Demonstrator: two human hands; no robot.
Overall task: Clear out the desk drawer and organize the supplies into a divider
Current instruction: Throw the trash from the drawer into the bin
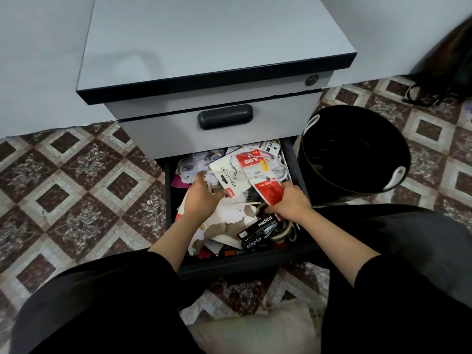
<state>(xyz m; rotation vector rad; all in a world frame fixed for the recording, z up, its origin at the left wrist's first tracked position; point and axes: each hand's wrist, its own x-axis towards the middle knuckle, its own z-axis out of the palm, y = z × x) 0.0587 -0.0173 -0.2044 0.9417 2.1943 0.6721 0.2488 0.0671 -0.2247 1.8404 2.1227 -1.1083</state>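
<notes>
- While both hands reach into the open bottom drawer (167,200) of the grey cabinet (204,42), a heap of packaging fills it wall to wall.
- Right hand (291,203): fingers curled, pinching the lower end of a red packet (270,192) near the drawer's right wall.
- Left hand (201,198): fingers bent down into the heap at the lower corner of a white stapler card (224,175). The tips are buried, so I cannot tell whether they pinch it.
- Torn paper (229,221) lies between the forearms. Two black stapler boxes (263,227) sit just below the right hand, over a pale roll (282,235) (mostly covered).
- Closed upper drawer (178,134) overhangs the far end of the heap, so items back there are cut off.
- Black bin (357,154) stands just right of the cabinet, its inside too dark to read.
- Dark bag (449,72) by the wall, far right, partly out of view.
- Pale cushion (255,330) on the tiled floor (76,175), between the knees.
</notes>
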